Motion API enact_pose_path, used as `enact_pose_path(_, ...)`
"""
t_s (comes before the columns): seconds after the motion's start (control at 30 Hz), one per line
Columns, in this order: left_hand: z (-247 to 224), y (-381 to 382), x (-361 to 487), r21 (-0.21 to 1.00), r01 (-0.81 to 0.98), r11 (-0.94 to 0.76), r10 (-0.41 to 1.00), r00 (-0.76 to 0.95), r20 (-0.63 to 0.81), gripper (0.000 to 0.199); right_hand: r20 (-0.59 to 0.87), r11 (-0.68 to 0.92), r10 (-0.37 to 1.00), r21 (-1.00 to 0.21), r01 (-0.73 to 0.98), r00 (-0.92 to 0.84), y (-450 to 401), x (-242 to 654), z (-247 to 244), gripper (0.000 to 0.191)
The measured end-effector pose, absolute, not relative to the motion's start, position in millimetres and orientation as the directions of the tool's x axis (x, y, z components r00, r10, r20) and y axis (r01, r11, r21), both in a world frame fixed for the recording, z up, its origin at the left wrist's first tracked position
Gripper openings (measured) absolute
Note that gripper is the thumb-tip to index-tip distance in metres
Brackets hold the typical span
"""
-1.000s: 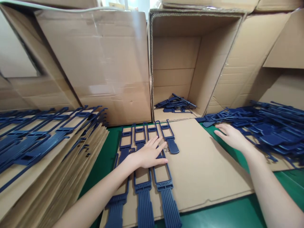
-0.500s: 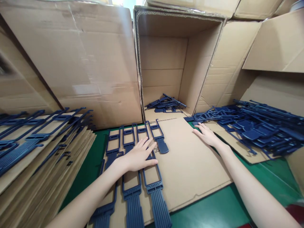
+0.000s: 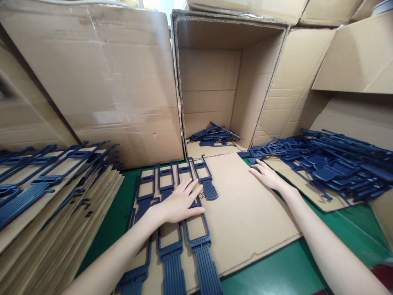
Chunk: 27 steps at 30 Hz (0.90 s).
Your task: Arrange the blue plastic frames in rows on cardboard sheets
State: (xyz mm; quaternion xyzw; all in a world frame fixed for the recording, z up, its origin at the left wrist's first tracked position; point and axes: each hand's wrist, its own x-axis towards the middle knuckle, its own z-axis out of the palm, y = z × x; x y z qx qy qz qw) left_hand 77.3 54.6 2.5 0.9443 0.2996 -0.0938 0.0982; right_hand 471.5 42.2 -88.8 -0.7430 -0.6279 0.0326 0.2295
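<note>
My left hand (image 3: 181, 201) lies spread over several dark blue plastic frames, its fingers apart and holding nothing. The frames, such as the one with a ribbed end (image 3: 205, 262), are laid out in rows on a flat cardboard sheet (image 3: 245, 217). A smaller-looking blue piece (image 3: 210, 189) sits just beyond my left fingertips. My right hand (image 3: 266, 174) rests at the sheet's right edge with fingers stretched out and nothing in them, close to a loose pile of blue pieces (image 3: 273, 148).
At the left rises a stack of cardboard sheets (image 3: 89, 233) topped with blue frames. An open cardboard box (image 3: 211, 78) with some blue pieces stands ahead. A large heap of blue parts (image 3: 340, 164) lies right, on the green table (image 3: 270, 270).
</note>
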Motion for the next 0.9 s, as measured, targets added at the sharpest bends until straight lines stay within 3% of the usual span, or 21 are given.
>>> enact_pose_path(0.43,3.6,53.9,75.7,0.165,0.588,-0.792,0.548,0.803,-0.232,0.083,0.317,-0.080,0.927,-0.360,0.930,0.202,41.1,471.8,-93.2,0.052)
enact_pose_path(0.53,8.9,50.5,76.5,0.174,0.591,-0.788,0.549,0.801,-0.237,0.083,0.368,-0.068,0.916,-0.258,0.964,0.163,44.3,477.2,-87.1,0.053)
enact_pose_path(0.67,9.2,49.1,76.7,0.181,0.599,-0.780,0.553,0.796,-0.247,0.083,0.384,-0.038,0.921,-0.089,0.995,0.070,58.9,489.2,-74.3,0.040)
enact_pose_path(0.9,0.7,51.4,74.7,0.187,0.572,-0.798,0.536,0.817,-0.213,0.084,0.367,-0.118,0.920,-0.070,0.991,0.135,90.9,499.8,-69.9,0.034)
